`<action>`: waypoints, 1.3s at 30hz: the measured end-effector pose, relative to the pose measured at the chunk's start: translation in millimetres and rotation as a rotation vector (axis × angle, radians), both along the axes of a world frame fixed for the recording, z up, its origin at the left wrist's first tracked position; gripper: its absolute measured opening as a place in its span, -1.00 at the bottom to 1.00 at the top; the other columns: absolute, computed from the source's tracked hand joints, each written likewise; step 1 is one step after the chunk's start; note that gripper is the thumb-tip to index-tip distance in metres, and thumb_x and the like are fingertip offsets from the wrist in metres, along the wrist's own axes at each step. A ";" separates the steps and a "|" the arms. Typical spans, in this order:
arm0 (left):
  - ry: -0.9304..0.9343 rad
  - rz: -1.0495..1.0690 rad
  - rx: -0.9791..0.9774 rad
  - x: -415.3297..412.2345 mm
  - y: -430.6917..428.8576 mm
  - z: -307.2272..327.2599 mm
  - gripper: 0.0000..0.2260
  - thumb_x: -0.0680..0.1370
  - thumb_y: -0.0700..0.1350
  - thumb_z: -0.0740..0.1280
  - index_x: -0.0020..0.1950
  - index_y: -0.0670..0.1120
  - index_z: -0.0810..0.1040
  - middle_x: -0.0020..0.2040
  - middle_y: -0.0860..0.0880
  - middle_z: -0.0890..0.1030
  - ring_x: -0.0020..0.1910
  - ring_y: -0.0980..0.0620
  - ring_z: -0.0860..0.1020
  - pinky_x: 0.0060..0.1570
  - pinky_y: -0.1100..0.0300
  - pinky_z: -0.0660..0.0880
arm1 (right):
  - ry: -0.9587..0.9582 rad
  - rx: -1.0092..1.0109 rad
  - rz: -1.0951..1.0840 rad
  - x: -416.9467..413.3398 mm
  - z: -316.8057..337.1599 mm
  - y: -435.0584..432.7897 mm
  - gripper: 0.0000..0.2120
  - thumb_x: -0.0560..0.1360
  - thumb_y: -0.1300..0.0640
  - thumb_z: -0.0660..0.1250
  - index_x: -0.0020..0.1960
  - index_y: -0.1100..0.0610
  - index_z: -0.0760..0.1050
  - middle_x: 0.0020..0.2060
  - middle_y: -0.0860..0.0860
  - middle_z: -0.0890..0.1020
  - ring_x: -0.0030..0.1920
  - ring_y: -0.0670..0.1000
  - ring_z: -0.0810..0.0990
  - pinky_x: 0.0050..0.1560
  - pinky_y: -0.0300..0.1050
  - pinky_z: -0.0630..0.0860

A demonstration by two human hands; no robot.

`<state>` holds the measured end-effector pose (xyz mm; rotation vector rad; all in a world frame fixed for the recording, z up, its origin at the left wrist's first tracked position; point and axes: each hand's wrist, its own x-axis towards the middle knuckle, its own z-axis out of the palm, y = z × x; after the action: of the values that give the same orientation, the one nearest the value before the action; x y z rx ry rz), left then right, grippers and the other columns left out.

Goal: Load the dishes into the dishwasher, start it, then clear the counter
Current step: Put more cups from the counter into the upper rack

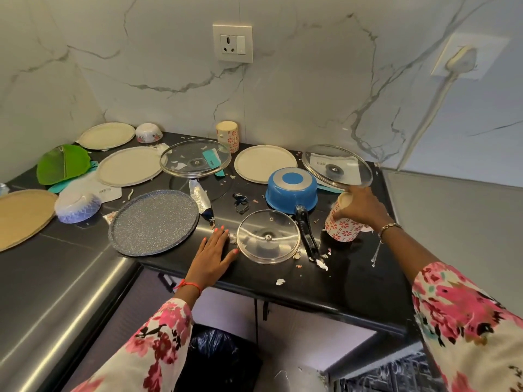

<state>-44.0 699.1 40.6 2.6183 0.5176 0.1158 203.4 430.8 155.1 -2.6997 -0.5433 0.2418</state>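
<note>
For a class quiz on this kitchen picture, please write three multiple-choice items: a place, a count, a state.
1. The blue round saucepan lies: A. on the floor; B. behind the smallest clear glass lid; C. in a sink.
2. Clear glass lids on the black counter: A. two; B. three; C. five.
3. The right grip: A. lies flat; B. hangs empty; C. holds a red-flowered white cup.
Answers: 1 B, its handle runs beside that lid; 2 B, one in front, two behind; 3 C, it curls over the cup's rim.
</note>
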 end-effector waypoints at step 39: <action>0.231 -0.391 0.101 -423.0 -395.8 -106.1 -0.39 0.62 0.13 0.05 0.55 -0.09 -0.11 0.57 -0.06 -0.16 0.55 -0.02 -0.19 0.47 0.10 -0.28 | 0.185 -0.204 0.082 -584.5 -149.0 -338.5 -0.30 0.25 -0.01 0.51 0.34 -0.07 0.34 0.25 0.08 0.32 0.30 0.13 0.31 0.08 0.05 0.50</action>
<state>-467.0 303.3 -65.5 2.7928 0.0658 -0.2950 -381.1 92.2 6.1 -2.8124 -0.6028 0.5931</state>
